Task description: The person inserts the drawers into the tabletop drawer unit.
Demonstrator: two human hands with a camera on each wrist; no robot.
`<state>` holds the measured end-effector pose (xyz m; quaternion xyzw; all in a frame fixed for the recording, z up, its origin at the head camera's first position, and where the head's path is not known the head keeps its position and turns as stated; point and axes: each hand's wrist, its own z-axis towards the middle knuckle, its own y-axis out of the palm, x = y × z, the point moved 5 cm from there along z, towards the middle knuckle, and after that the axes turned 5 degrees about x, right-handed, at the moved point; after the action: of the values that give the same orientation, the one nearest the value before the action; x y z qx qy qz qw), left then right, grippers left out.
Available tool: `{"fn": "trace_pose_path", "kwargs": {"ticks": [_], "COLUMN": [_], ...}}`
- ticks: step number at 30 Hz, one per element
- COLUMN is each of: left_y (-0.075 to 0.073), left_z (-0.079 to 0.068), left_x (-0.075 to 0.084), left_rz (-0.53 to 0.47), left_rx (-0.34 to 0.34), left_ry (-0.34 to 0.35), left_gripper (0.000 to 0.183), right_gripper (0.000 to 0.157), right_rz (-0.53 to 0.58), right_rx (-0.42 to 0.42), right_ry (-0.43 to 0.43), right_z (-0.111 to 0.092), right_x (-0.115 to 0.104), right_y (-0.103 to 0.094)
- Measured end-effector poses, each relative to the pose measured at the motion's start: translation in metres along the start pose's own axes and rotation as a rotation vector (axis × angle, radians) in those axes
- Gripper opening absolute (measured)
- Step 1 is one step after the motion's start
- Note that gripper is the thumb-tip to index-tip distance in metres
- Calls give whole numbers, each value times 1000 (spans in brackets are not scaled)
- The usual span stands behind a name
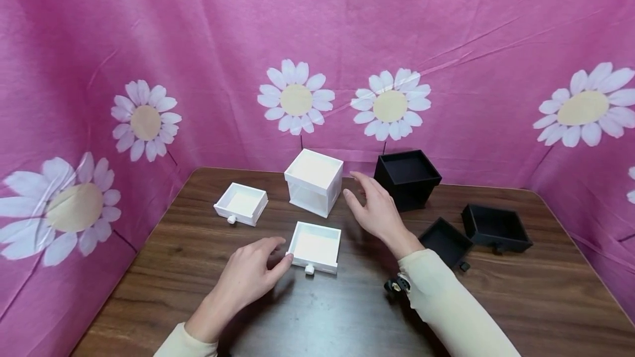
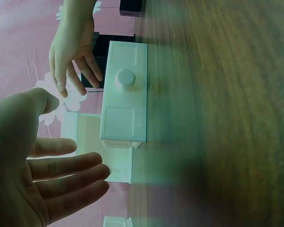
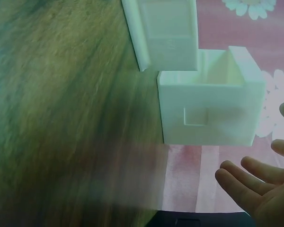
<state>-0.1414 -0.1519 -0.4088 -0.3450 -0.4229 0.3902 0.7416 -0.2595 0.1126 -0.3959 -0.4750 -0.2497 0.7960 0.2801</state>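
Observation:
A white drawer [image 1: 315, 244] with a round knob [image 2: 125, 79] lies on the table in front of an open-fronted white box [image 1: 315, 178]. My left hand [image 1: 250, 271] is at the drawer's left side, thumb and fingers spread apart and holding nothing; whether a fingertip touches the drawer I cannot tell. To the right of the white box hovers my right hand [image 1: 377, 208], its fingers loosely extended, with nothing in it. In the right wrist view a gap shows between its fingers and the white box [image 3: 208, 113]. A black box [image 1: 408, 178] stands just beyond that hand.
A second white drawer [image 1: 242, 203] sits at the left of the wooden table [image 1: 163, 285]. Two black drawers lie on the right, one [image 1: 496, 228] beside the other [image 1: 445, 242], which the right forearm partly hides. A pink flowered cloth [image 1: 223, 70] hangs behind the table.

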Motion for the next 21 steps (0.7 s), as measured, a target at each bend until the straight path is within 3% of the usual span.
{"fn": "trace_pose_path", "kwargs": {"ticks": [10, 15, 21], "left_y": [-1, 4, 12], "left_z": [-6, -8, -13], "left_x": [2, 5, 11], "left_rz": [-38, -134, -221], "left_rx": [-26, -89, -163], "left_ry": [10, -12, 12], "left_gripper": [23, 24, 20], "right_gripper": [53, 52, 56], "right_rz": [41, 41, 50], "right_rx": [-9, -8, -14], "right_ry": [18, 31, 55], "right_z": [12, 17, 23], "right_x": [1, 0, 2], "right_y": [15, 20, 24]}}
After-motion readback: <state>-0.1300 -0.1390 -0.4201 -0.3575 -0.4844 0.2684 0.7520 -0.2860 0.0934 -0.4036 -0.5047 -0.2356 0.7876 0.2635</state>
